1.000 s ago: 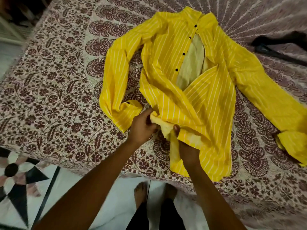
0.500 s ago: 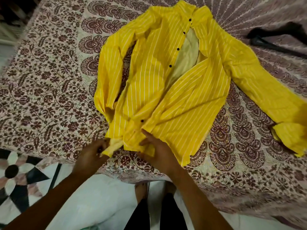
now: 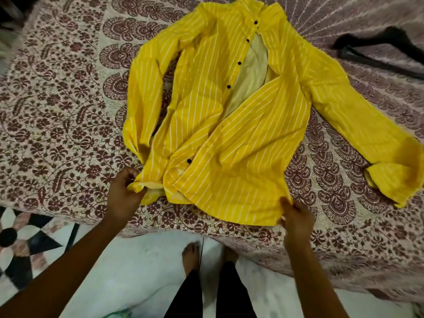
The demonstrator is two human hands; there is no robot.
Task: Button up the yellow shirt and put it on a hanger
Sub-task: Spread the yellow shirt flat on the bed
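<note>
The yellow shirt [image 3: 231, 143] with thin white stripes lies front up on the bed, collar at the far end, hem toward me. Its front gapes open in the upper half, and several black buttons run down the left placket. My left hand [image 3: 124, 193] pinches the hem's left corner. My right hand [image 3: 296, 216] grips the hem's right corner. A black hanger [image 3: 376, 49] lies on the bed at the far right, apart from the shirt.
A bedsheet [image 3: 64, 115] printed with maroon flowers covers the bed, whose near edge runs just below the hem. My bare feet [image 3: 192, 253] stand on a white floor, with a black and white floor pattern [image 3: 20, 244] at the left.
The lower front was bunched in both hands. My hands have moved apart to the two hem corners, right hand going right, and the lower part now lies spread flatter.
</note>
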